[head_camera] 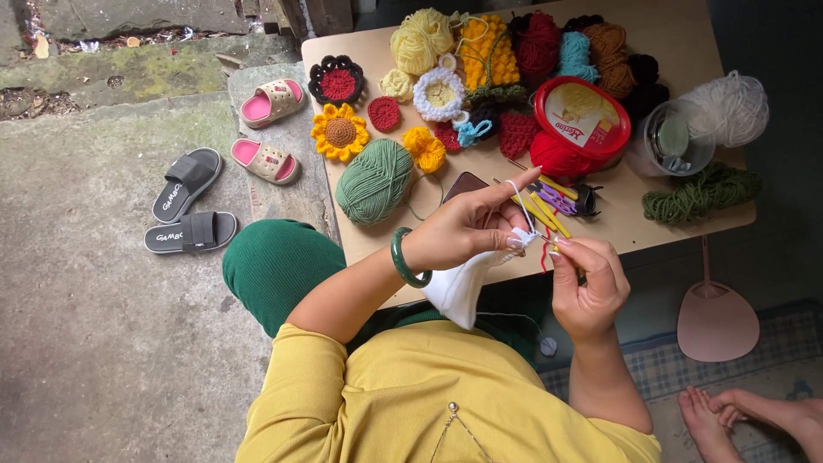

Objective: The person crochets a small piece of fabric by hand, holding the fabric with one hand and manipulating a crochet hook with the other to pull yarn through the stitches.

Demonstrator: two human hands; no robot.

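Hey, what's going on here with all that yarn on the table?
A person in a yellow top is crocheting. The left hand holds a white crocheted piece, white yarn looped over its forefinger. The right hand pinches what looks like a hook at the piece's edge. On the small table lie a green yarn ball, a crocheted sunflower and a red tub.

A green yarn ball (375,181) lies beside a crocheted sunflower (339,132) on the wooden table (669,39). Black slides (189,204) and pink sandals (269,129) sit on concrete; a pink hand fan (717,320) lies nearby.
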